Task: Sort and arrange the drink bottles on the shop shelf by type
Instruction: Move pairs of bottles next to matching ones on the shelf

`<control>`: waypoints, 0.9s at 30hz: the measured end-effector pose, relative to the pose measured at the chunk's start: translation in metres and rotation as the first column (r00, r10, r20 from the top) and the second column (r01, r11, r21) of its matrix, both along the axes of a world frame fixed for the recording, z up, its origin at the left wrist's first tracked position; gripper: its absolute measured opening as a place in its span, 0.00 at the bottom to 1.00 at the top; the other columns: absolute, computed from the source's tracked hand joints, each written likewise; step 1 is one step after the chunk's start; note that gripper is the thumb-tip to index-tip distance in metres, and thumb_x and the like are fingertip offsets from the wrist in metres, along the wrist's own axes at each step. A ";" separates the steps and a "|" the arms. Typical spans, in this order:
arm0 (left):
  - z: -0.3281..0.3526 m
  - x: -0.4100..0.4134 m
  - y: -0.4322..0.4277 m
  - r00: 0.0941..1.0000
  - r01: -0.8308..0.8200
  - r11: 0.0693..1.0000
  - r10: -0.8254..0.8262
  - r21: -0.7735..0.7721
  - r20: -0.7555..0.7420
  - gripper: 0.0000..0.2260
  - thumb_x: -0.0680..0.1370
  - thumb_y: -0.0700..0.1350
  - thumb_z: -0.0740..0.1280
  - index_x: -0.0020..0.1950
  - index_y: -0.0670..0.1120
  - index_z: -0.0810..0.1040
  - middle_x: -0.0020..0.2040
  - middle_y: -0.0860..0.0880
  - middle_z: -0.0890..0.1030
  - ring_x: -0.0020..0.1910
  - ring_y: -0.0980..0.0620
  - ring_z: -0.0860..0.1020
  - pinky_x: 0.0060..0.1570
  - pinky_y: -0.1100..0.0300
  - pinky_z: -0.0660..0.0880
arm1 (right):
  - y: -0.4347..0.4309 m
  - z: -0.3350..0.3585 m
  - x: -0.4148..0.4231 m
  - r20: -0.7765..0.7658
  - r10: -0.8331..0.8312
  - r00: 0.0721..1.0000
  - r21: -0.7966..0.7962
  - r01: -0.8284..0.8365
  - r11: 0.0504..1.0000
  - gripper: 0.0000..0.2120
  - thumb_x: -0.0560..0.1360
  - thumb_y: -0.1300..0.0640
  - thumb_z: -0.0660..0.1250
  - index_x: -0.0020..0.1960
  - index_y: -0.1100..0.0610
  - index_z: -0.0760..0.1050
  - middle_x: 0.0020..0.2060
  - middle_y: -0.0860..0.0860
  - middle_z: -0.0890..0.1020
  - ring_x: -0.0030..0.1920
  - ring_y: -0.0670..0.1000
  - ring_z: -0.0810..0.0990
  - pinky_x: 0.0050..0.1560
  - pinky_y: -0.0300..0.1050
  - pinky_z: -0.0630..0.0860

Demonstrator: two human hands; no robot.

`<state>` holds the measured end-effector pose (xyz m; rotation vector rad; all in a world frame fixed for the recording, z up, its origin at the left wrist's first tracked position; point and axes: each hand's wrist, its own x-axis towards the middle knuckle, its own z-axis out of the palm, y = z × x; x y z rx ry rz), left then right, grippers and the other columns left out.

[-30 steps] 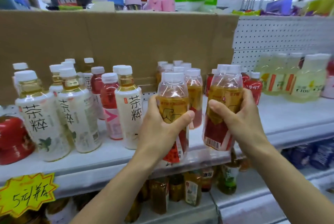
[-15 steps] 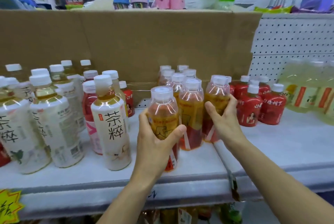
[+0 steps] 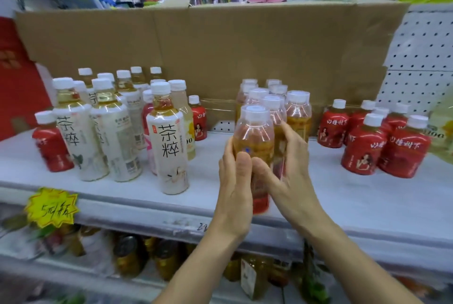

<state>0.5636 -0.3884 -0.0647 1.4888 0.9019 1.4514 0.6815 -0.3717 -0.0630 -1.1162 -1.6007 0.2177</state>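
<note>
An amber tea bottle (image 3: 253,137) with a white cap and a red lower label stands at the front of a row of like amber bottles (image 3: 297,117) in the middle of the white shelf (image 3: 343,205). My left hand (image 3: 234,193) grips its left side, thumb across the front. My right hand (image 3: 289,181) holds its right side, thumb on the front and fingers reaching back along the bottle behind it. White-label tea bottles (image 3: 169,142) stand in a group to the left. Red bottles (image 3: 362,149) cluster to the right.
A cardboard sheet (image 3: 245,53) backs the shelf, with white pegboard (image 3: 421,58) at the right. A lone red bottle (image 3: 50,147) stands far left. A yellow price tag (image 3: 52,207) hangs on the shelf's front edge. More bottles (image 3: 127,257) fill the lower shelf.
My right hand has let go of the second amber bottle, which now stands in the row, and has come over to the front bottle. My left hand has set that front bottle further back.
</note>
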 end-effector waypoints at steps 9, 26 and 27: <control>0.005 -0.003 -0.021 0.993 0.012 0.999 -0.017 -0.035 -0.119 0.37 0.70 0.79 0.52 0.77 0.68 0.56 0.75 0.56 0.64 0.75 0.55 0.64 0.74 0.46 0.64 | -0.008 0.001 -0.006 0.007 0.014 1.000 0.025 -0.014 1.000 0.44 0.69 0.45 0.76 0.76 0.50 0.55 0.70 0.49 0.63 0.72 0.49 0.64 0.70 0.57 0.69; 0.000 -0.182 -0.015 0.884 -0.336 0.902 0.401 0.269 -0.240 0.20 0.78 0.53 0.67 0.69 0.59 0.68 0.65 0.63 0.74 0.67 0.63 0.71 0.65 0.69 0.66 | -0.018 0.034 -0.156 0.102 -0.093 0.990 0.584 0.016 0.811 0.29 0.74 0.58 0.67 0.71 0.64 0.62 0.70 0.56 0.67 0.72 0.51 0.62 0.73 0.47 0.60; 0.003 -0.202 -0.010 0.866 -0.360 0.885 0.435 0.295 -0.247 0.20 0.77 0.52 0.67 0.68 0.59 0.68 0.65 0.63 0.74 0.67 0.63 0.71 0.64 0.71 0.66 | -0.014 0.036 -0.176 0.094 -0.044 0.995 0.574 -0.018 0.818 0.29 0.74 0.60 0.67 0.71 0.64 0.62 0.69 0.54 0.67 0.72 0.50 0.63 0.73 0.46 0.61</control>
